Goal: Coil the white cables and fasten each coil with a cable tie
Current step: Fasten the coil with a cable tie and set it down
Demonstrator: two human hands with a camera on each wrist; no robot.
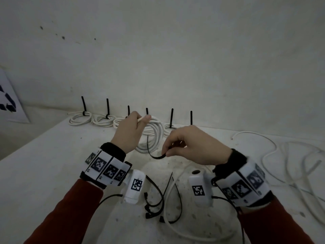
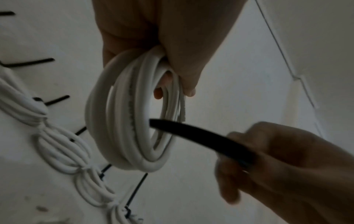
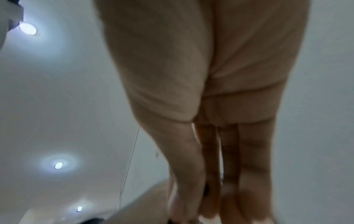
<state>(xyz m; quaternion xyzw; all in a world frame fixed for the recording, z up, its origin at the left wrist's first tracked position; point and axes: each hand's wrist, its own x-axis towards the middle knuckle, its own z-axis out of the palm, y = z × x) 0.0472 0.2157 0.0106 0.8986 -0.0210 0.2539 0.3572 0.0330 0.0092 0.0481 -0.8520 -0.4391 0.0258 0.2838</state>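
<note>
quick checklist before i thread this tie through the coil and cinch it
1. Left hand grips the white coil with its loops gathered: ok.
2. Right hand pinches the black cable tie: ok.
3. Tie tip points into the coil's opening: ok.
4. Tie already wrapped round the whole bundle: not ok, not yet.
5. Tie's locking head and its facing: cannot tell, hidden in the fingers.
6. Spare ties lie on the table: ok.
</note>
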